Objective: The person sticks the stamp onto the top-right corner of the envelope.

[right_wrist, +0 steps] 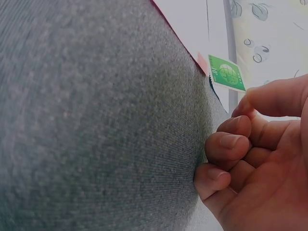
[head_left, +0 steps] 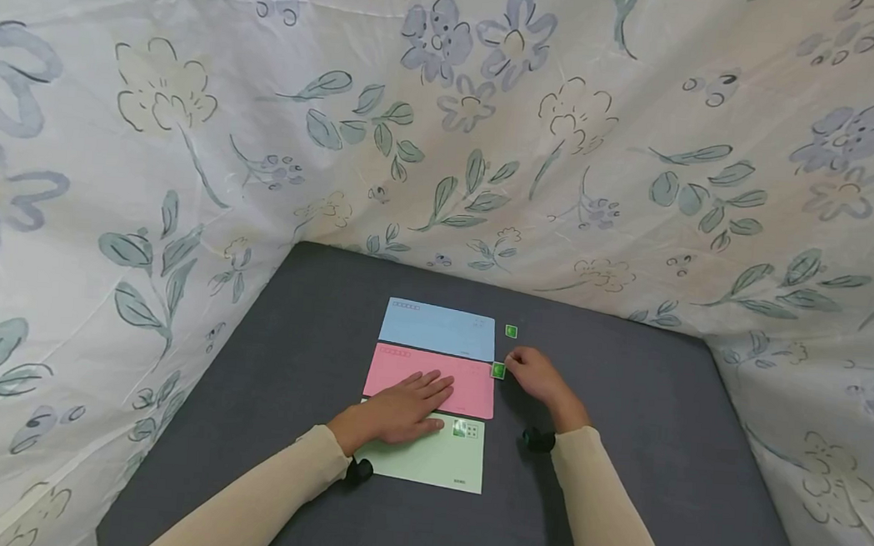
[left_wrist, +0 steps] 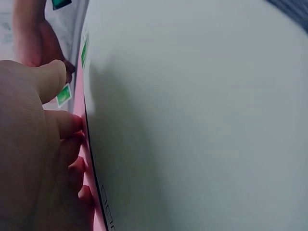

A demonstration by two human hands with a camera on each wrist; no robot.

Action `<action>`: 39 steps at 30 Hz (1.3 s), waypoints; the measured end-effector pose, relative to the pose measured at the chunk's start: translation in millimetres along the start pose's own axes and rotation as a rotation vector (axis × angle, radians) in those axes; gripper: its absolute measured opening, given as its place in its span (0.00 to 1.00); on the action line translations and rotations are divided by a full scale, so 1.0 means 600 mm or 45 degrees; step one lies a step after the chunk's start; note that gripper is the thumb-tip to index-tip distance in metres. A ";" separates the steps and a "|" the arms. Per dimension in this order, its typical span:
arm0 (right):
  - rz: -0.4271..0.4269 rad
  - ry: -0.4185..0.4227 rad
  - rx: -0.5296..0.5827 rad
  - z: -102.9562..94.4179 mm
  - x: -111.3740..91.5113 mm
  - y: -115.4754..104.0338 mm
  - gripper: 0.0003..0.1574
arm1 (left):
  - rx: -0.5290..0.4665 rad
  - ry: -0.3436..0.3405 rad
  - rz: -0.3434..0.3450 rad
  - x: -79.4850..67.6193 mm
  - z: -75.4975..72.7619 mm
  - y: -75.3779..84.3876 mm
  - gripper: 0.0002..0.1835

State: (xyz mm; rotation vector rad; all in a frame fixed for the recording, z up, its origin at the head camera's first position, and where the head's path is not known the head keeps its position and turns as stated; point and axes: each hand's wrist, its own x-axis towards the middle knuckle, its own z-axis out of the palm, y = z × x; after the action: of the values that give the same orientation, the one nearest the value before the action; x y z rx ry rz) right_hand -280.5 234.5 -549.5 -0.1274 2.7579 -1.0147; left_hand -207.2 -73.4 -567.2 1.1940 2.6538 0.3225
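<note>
Between thumb and forefinger, my right hand (head_left: 539,378) pinches a green postage stamp (right_wrist: 226,73) by its edge. In the head view that stamp overlaps the top right corner of the pink envelope (head_left: 393,379). My left hand (head_left: 408,406) lies with fingers straight across the pink envelope, its thumb over the pale green envelope (head_left: 425,464). The green envelope bears a stamp (head_left: 460,428) near its upper right corner. Above the pink one lies a blue envelope (head_left: 437,327). A loose green stamp (head_left: 512,331) sits on the table just right of the blue envelope.
All three envelopes lie in a column on a dark grey table (head_left: 623,418). White cloth with a floral print (head_left: 460,141) hangs around the table's back and sides. A black wrist device (head_left: 538,440) sits by the right cuff, another (head_left: 359,471) by the left.
</note>
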 end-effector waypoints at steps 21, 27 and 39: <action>-0.047 -0.011 0.018 0.008 0.006 -0.026 0.13 | -0.023 -0.021 -0.015 0.003 -0.008 0.001 0.38; -0.076 0.000 0.004 0.011 0.009 -0.034 0.13 | -0.024 -0.025 -0.019 0.004 -0.007 0.000 0.39; -0.081 -0.015 0.007 0.021 0.013 -0.035 0.13 | -0.029 -0.025 -0.024 0.005 -0.006 -0.001 0.38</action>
State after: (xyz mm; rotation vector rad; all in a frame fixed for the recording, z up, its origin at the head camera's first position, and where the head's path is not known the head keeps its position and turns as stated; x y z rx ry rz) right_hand -285.3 209.8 -546.5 -0.2214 2.7563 -1.0337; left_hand -210.2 -71.9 -564.5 1.1591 2.6353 0.3353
